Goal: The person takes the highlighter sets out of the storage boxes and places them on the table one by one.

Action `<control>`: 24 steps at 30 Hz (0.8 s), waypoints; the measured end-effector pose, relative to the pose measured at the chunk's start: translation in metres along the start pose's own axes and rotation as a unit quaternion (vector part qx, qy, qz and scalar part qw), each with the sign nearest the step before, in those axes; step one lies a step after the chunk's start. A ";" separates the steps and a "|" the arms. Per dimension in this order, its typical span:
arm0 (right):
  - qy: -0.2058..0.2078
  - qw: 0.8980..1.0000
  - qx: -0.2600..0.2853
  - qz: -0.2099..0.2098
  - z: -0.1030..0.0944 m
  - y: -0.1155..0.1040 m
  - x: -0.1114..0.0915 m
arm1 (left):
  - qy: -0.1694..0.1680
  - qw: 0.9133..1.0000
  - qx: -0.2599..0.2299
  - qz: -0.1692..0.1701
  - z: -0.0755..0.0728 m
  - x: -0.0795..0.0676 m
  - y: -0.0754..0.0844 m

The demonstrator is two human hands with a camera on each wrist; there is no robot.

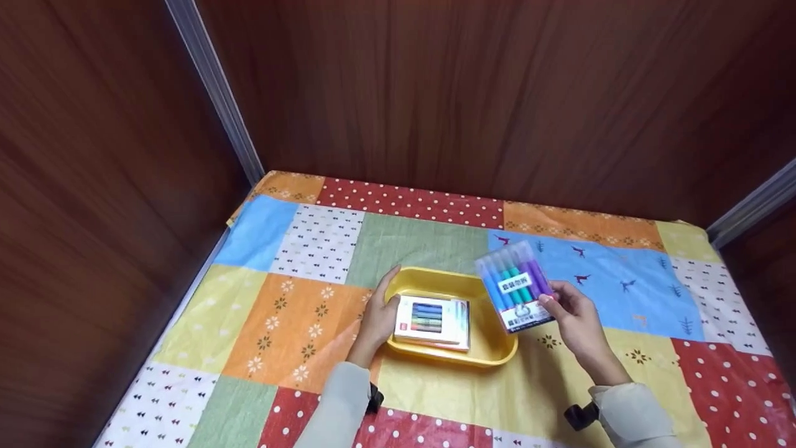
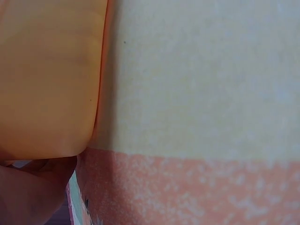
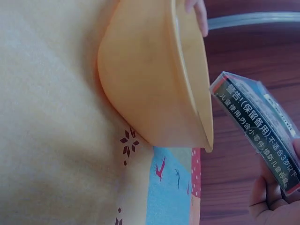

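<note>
My right hand (image 1: pixel 581 326) grips a clear pack of markers (image 1: pixel 515 287) by its lower right side, thumb in front. Blue, green and purple markers show through the plastic, and the pack tilts above the right end of a yellow plastic basin (image 1: pixel 451 358). Seen from the right wrist, the pack's dark printed edge (image 3: pixel 255 133) faces the camera, beside the basin's rim. At the basin's left end my left hand (image 1: pixel 378 320) holds the rim, thumb over the top and fingers along the outside. Flat white boxes (image 1: pixel 429 318) lie stacked in the basin's left part, the top one with a coloured picture.
A patchwork-print cloth (image 1: pixel 323 330) covers the table under the basin. Dark wood panels (image 1: pixel 435 106) rise behind the table and on both sides, with metal strips (image 1: pixel 217 93) at the corners.
</note>
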State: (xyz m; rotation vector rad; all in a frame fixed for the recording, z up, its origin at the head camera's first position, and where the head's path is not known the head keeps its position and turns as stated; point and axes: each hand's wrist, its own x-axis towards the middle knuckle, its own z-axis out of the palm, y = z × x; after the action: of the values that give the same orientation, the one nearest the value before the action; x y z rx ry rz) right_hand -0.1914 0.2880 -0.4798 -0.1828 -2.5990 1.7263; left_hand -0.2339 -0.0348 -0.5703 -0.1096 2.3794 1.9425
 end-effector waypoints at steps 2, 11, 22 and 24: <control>0.010 1.000 0.005 0.008 0.000 0.001 -0.001 | 0.001 1.000 -0.003 0.000 0.000 -0.001 0.000; 0.052 0.998 0.019 0.039 -0.002 0.004 -0.009 | -0.002 1.000 -0.006 -0.004 0.001 -0.002 0.001; 0.084 0.994 0.037 0.062 0.000 0.008 -0.015 | 0.004 0.999 0.036 0.000 -0.002 0.001 0.001; 0.087 0.993 0.044 0.063 0.000 0.010 -0.018 | 0.003 0.999 0.036 0.003 -0.002 -0.001 -0.001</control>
State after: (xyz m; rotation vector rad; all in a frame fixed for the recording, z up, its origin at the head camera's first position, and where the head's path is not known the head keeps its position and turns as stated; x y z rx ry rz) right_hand -0.1724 0.2898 -0.4877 -0.4831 -2.4303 1.7711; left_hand -0.2333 -0.0369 -0.5710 -0.1052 2.4524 1.8578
